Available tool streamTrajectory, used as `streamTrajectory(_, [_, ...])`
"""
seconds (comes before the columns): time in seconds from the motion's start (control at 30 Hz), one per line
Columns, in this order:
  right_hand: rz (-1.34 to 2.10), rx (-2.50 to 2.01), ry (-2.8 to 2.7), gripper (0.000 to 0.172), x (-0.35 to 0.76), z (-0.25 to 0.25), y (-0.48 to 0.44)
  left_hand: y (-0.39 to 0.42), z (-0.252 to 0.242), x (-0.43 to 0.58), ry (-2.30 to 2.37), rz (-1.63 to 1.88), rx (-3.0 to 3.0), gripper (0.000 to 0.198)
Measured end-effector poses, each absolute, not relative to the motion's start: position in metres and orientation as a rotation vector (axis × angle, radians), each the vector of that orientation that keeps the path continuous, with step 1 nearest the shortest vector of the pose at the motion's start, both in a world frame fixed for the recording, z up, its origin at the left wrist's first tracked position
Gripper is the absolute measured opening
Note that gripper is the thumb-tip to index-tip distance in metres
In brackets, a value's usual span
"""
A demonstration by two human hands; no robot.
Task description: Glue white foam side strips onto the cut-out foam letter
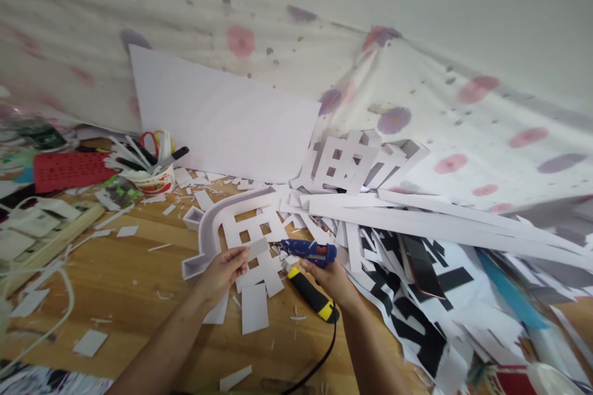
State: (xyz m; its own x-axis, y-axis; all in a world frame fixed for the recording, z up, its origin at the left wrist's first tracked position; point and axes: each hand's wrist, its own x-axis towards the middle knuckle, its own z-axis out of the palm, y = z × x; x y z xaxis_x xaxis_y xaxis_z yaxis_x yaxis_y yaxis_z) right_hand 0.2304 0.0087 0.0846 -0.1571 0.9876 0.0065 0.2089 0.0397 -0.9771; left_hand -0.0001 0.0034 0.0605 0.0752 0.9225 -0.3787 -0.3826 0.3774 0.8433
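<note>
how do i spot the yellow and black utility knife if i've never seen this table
On the brown wooden table, find the right hand holding a blue plastic glue gun. Just below that in the picture lies the slanting yellow and black utility knife. Its bright yellow sets it apart from flat white pieces nearby.

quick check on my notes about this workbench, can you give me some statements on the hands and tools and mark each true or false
1. The right hand holds a blue glue gun. True.
2. The left hand grips the yellow and black knife. False: it holds a small white piece; the knife lies on the table.
3. A dark phone lies to the right of the glue gun. True.
4. The tub with scissors stands right of the glue gun. False: it stands to the left.
</note>
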Motion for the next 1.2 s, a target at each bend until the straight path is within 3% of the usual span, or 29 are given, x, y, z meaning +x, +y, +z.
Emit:
streamTrajectory(0.77, [1.083, -1.336, -1.578, 0.035, 0.236, 0.072, 0.018, 0.002, 0.064, -0.001, 1.141, 1.069, 0.692, 0.043])
streamTrajectory(1.2, [0.736, -1.854, -1.312, 0.041, 0.277, -0.002, 0.02, 0.019, 0.045, -0.023, 1.439, 1.106, 0.906, 0.057])
